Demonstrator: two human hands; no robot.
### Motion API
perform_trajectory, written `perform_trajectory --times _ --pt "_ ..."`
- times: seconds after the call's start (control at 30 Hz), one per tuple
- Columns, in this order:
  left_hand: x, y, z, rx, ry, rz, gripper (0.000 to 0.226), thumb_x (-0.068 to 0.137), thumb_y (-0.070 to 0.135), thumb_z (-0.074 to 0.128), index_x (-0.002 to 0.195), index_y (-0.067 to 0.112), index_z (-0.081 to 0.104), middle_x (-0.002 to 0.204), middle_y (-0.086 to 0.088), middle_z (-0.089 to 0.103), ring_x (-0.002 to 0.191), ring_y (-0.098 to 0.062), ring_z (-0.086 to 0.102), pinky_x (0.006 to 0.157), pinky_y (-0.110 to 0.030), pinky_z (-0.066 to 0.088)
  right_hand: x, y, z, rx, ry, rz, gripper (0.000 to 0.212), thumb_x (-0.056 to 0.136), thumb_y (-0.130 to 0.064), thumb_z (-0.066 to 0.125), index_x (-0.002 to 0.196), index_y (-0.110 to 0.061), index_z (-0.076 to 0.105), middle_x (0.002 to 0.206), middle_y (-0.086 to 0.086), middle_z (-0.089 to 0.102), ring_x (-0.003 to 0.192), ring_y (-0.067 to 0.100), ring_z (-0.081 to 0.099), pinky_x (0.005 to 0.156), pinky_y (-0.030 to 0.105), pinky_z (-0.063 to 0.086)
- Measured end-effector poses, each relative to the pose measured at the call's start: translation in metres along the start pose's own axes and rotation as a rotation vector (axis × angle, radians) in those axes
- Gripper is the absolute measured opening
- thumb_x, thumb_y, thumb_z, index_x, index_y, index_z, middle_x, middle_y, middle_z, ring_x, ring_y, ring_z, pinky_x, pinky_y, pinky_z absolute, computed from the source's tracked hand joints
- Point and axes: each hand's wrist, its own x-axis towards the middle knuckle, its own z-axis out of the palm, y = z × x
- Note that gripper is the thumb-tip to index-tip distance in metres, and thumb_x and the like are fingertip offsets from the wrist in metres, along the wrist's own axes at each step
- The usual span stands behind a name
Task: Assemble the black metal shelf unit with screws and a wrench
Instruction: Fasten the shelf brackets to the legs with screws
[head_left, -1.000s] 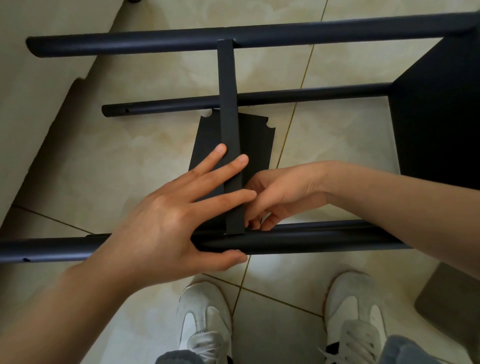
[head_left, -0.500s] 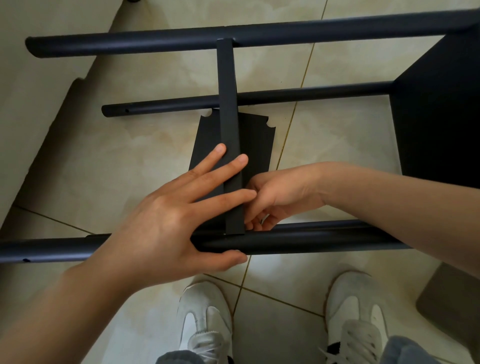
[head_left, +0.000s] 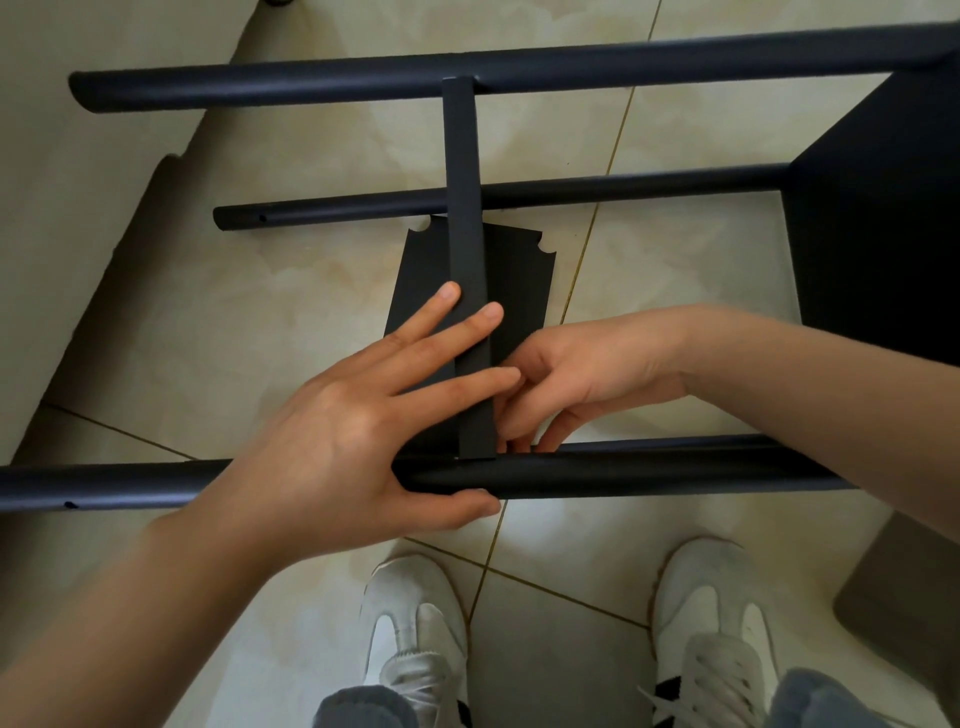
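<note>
Our left hand (head_left: 332, 441) presses the bar (head_left: 465, 208), fingers (head_left: 441, 345) straight; right hand (head_left: 587, 374) at 3 o'clock curls, hold unseen; let's steady it.

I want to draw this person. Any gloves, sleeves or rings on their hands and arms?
No. The left hand and right hand are bare: no gloves, rings or watch show. Both forearms are bare too, no sleeve in view. Nails are short, unpainted.
</note>
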Motion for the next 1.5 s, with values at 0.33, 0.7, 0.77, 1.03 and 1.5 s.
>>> perform_trajectory --times 0.33,0.7,0.77,1.03,1.5 --pt "0.002 0.004 -0.002 0.010 -0.014 -0.011 0.073 0.081 0.065 0.060 0.142 0.025 0.056 0.163 0.004 0.031 0.155 -0.014 0.015 0.107 -0.039 0.044 -0.023 -0.005 0.012 -0.215 0.117 0.018 0.020 0.098 -0.021 0.056 0.112 -0.017 0.069 0.106 -0.002 0.075 0.100 0.011 0.070 0.086 0.025 0.056" --pt "-0.001 0.010 -0.003 0.115 -0.035 -0.029 0.076 0.084 0.068 0.049 0.148 0.027 0.048 0.165 0.007 0.024 0.155 -0.012 0.011 0.104 -0.037 0.042 -0.046 0.005 0.043 -0.576 0.414 -0.055 0.014 0.094 -0.042 0.059 0.106 -0.041 0.066 0.097 -0.026 0.067 0.088 -0.010 0.063 0.076 0.009 0.052" --pt "-0.006 0.015 -0.001 0.118 -0.013 -0.056 0.074 0.086 0.065 0.048 0.149 0.027 0.047 0.165 0.007 0.024 0.154 -0.011 0.014 0.107 -0.039 0.043 -0.049 0.010 0.048 -0.664 0.488 -0.060 0.009 0.090 -0.049 0.057 0.098 -0.048 0.062 0.098 -0.036 0.060 0.090 -0.013 0.060 0.071 0.012 0.054" --pt "-0.024 0.052 0.014 -0.034 0.233 -0.234 0.048 0.085 0.028 0.073 0.131 0.013 0.067 0.144 0.000 0.057 0.126 -0.016 0.059 0.099 -0.036 0.055 -0.063 0.026 0.074 -0.869 0.787 -0.084 0.018 0.089 -0.040 0.062 0.105 -0.047 0.057 0.093 -0.024 0.057 0.085 -0.004 0.057 0.076 0.020 0.053" --pt "-0.065 0.077 0.029 -1.451 0.344 -1.162 0.026 0.090 0.022 0.070 0.110 0.006 0.069 0.104 -0.008 0.078 0.094 -0.023 0.076 0.074 -0.026 0.062 -0.079 0.028 0.105 -1.035 1.015 -0.002 0.016 0.093 -0.035 0.062 0.109 -0.032 0.061 0.098 -0.014 0.055 0.085 0.008 0.055 0.073 0.028 0.054"
